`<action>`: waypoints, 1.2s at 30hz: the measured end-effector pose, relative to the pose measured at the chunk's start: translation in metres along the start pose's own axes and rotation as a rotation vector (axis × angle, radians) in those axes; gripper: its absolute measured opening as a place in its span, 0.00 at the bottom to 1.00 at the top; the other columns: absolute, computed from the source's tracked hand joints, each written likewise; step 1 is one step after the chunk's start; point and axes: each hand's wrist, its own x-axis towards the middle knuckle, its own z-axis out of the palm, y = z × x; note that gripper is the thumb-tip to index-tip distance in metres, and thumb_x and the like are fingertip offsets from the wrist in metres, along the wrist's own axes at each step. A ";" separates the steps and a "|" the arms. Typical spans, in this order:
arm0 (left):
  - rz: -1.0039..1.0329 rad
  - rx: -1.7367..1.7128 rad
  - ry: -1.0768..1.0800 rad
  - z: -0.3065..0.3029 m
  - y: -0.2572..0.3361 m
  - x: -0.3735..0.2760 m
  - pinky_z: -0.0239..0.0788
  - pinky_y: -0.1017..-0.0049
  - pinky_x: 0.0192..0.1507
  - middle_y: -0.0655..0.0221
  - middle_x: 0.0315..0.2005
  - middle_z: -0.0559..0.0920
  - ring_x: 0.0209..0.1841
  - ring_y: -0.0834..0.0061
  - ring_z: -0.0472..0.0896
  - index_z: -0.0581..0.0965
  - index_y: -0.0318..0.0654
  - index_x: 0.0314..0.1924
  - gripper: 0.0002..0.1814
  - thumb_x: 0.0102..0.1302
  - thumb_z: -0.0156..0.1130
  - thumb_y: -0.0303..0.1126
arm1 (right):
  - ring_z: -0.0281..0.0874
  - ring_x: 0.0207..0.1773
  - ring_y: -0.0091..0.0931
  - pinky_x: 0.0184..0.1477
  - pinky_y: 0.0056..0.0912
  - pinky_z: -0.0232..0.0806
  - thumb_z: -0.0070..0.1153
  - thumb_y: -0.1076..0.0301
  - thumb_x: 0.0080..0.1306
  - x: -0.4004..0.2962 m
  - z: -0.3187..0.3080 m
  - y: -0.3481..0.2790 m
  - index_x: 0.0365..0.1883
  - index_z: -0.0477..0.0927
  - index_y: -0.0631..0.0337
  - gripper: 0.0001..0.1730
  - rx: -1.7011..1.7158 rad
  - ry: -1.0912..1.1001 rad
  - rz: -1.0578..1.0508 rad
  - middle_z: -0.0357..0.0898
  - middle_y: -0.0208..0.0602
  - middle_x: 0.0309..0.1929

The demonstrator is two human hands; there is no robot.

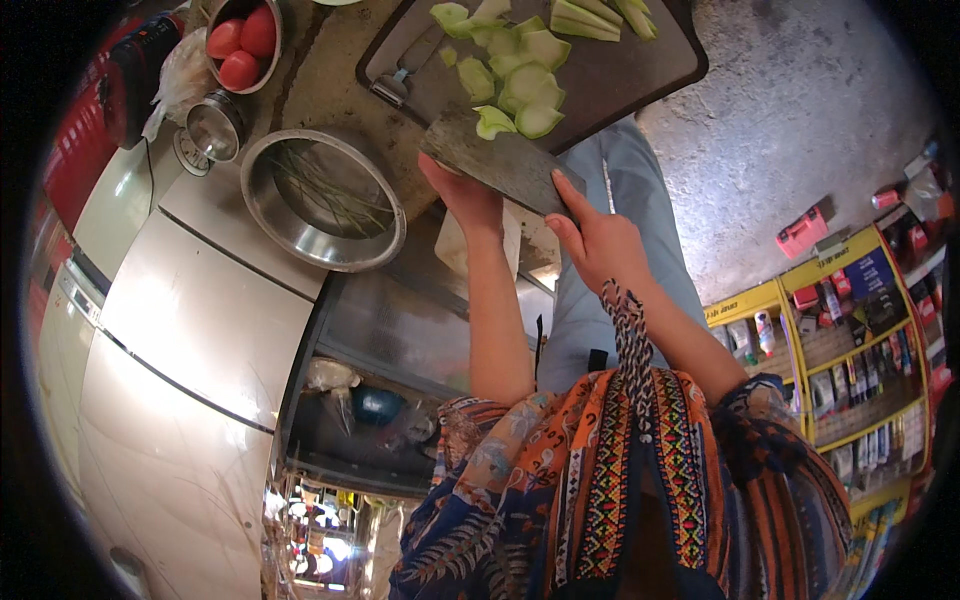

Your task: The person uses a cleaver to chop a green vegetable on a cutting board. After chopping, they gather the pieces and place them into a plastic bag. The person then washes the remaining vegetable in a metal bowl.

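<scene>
My right hand (604, 244) grips a broad-bladed cleaver (499, 161), thumb and forefinger near the blade's right end. My left hand (461, 191) is at the blade's other end. Its fingers are mostly hidden by the blade, so I cannot tell whether they hold it. The cleaver lies across the near edge of a dark-rimmed cutting board (630, 71). Pale green vegetable slices (532, 86) are piled on the board just beyond the blade, one overlapping its upper edge. Longer cut pieces (585, 19) lie farther back. A peeler (394, 82) rests at the board's left.
Left of the board stands a steel basin (322, 259) with thin green stalks (330, 191). Beyond it are a small metal bowl (214, 127) on a dial scale (192, 154) and a bowl of tomatoes (240, 66). A white refrigerator (195, 322) is at left, yellow shelves (847, 300) at right.
</scene>
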 end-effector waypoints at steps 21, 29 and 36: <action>-0.162 0.057 -0.235 -0.048 0.002 0.005 0.66 0.69 0.59 0.66 0.57 0.70 0.57 0.70 0.71 0.58 0.42 0.68 0.37 0.62 0.65 0.28 | 0.75 0.22 0.44 0.27 0.43 0.66 0.49 0.45 0.70 0.021 -0.011 0.014 0.66 0.70 0.45 0.30 0.070 0.016 -0.188 0.74 0.49 0.18; -0.195 -0.061 -0.259 -0.087 -0.057 0.019 0.65 0.71 0.60 0.68 0.59 0.68 0.59 0.73 0.69 0.58 0.45 0.69 0.34 0.67 0.62 0.33 | 0.75 0.23 0.47 0.27 0.47 0.65 0.53 0.47 0.68 -0.003 0.002 0.012 0.72 0.60 0.39 0.35 -0.123 -0.011 -0.138 0.75 0.48 0.18; -0.243 -0.076 -0.199 -0.084 -0.042 0.010 0.66 0.71 0.59 0.67 0.60 0.68 0.60 0.73 0.70 0.57 0.44 0.69 0.34 0.67 0.61 0.30 | 0.75 0.22 0.47 0.26 0.47 0.64 0.52 0.46 0.68 -0.005 0.000 0.002 0.72 0.61 0.41 0.35 -0.164 -0.009 -0.161 0.75 0.47 0.18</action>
